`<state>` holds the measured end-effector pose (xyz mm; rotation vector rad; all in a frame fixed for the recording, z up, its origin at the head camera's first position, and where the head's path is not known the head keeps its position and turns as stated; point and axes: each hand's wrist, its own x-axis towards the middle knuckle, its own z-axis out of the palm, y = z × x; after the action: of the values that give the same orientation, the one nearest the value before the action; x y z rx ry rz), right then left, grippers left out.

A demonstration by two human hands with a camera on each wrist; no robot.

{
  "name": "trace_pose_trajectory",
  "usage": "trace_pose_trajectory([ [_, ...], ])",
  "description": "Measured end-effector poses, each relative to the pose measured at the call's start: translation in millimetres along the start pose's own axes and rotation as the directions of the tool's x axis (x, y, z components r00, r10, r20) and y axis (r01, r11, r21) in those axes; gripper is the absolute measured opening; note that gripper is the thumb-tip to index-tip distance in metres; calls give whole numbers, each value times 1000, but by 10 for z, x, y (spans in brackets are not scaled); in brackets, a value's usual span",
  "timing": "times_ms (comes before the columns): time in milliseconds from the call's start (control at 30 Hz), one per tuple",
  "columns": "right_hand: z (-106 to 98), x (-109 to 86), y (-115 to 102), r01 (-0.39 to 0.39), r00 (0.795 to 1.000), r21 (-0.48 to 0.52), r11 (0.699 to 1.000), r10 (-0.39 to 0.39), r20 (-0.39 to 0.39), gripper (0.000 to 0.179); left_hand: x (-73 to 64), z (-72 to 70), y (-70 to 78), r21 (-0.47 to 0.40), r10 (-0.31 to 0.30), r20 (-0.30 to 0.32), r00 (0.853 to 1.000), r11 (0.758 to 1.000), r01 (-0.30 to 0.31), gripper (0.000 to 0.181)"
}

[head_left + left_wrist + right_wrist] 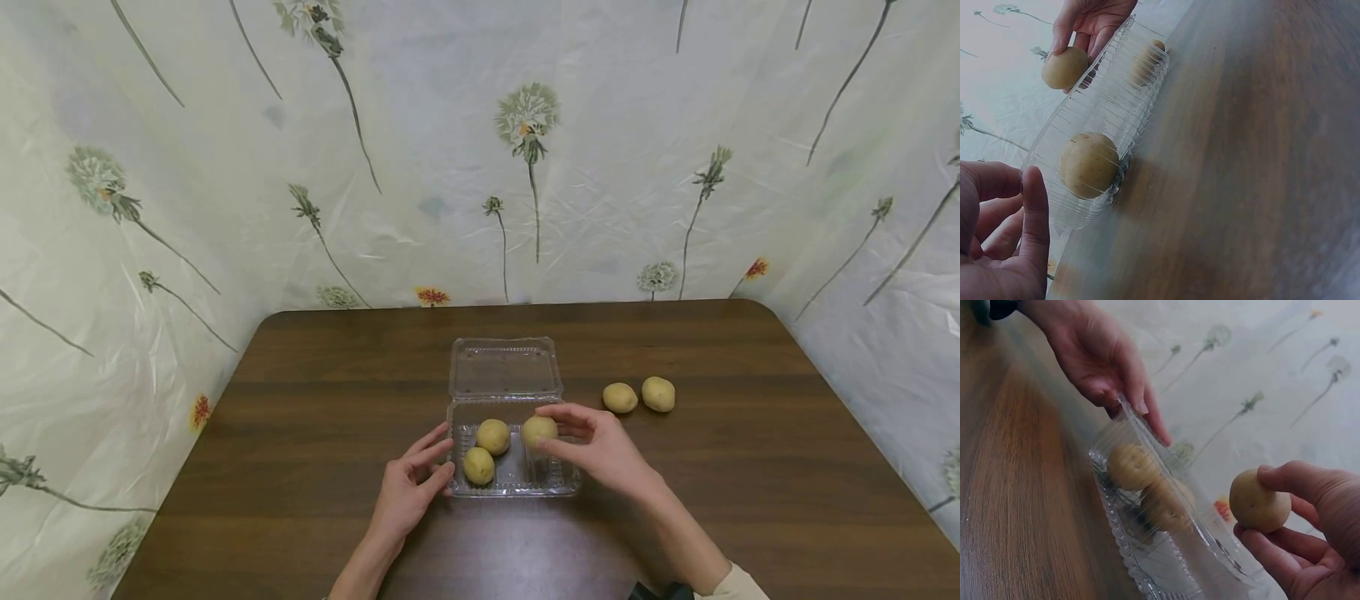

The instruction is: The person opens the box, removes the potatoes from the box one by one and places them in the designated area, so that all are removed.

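A clear plastic clamshell container [501, 490] stands on the table with its lid [506, 371] laid back. Inside, on the left, two potatoes [492, 437] [1134, 467] sit against each other. My right hand [611, 450] pinches another potato [1260, 500] between thumb and fingertips, above the container's right side and apart from its rim in the right wrist view. At the container's left edge, my left hand [408, 483] holds the rim between thumb [1035, 212] and fingers. The left wrist view shows a potato [1090, 165] through the ribbed wall.
Two more potatoes, one smaller [620, 398] and one rounder [658, 394], lie on the brown wooden table [337, 375] right of the container. A flower-printed sheet [420, 150] hangs behind the table and along its sides.
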<state>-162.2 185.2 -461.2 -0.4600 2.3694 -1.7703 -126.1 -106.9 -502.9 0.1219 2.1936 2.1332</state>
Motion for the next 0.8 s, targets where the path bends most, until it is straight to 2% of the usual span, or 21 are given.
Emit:
trace_pose_trajectory([
  [800,-132,-86,68,-6,997,17,1000,7,-71,41,-3,-2,4,-18,-10,-5,1000,1000,10,37],
])
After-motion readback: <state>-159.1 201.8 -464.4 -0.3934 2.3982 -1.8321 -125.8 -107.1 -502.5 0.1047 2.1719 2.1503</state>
